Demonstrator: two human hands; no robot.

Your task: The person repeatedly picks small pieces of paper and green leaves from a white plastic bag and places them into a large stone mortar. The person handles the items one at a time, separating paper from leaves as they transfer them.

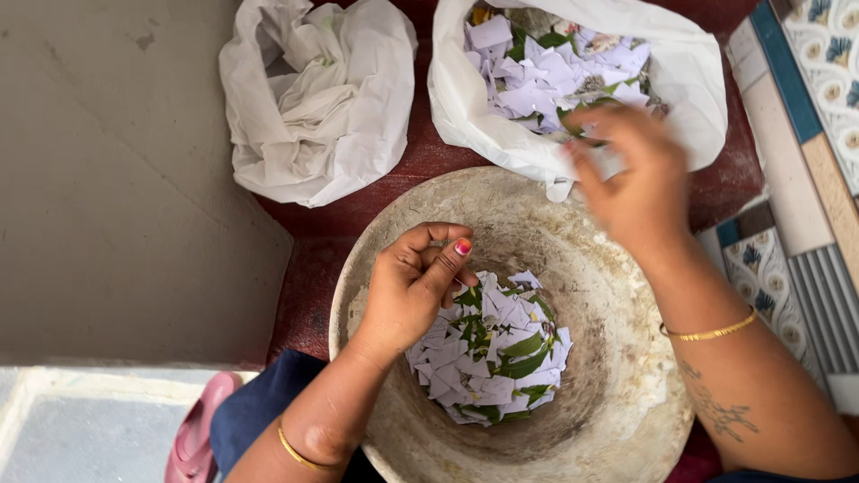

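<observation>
A large worn, pale bowl [617,376] sits in front of me, with torn pale paper scraps and green leaf bits [497,353] heaped at its bottom. My left hand [413,284] hovers inside the bowl over the heap, fingers curled with thumb touching them; whether it pinches anything I cannot tell. My right hand [631,179] is blurred at the mouth of a white plastic bag [689,98], which is full of more paper scraps and leaves [546,67]. Its fingers are closed on some paper scraps.
A second white plastic bag [313,98], crumpled and holding no visible scraps, lies to the left on the dark red surface [304,259]. Patterned tiles [805,134] run along the right. A grey concrete floor [107,179] and a pink sandal [192,429] are at left.
</observation>
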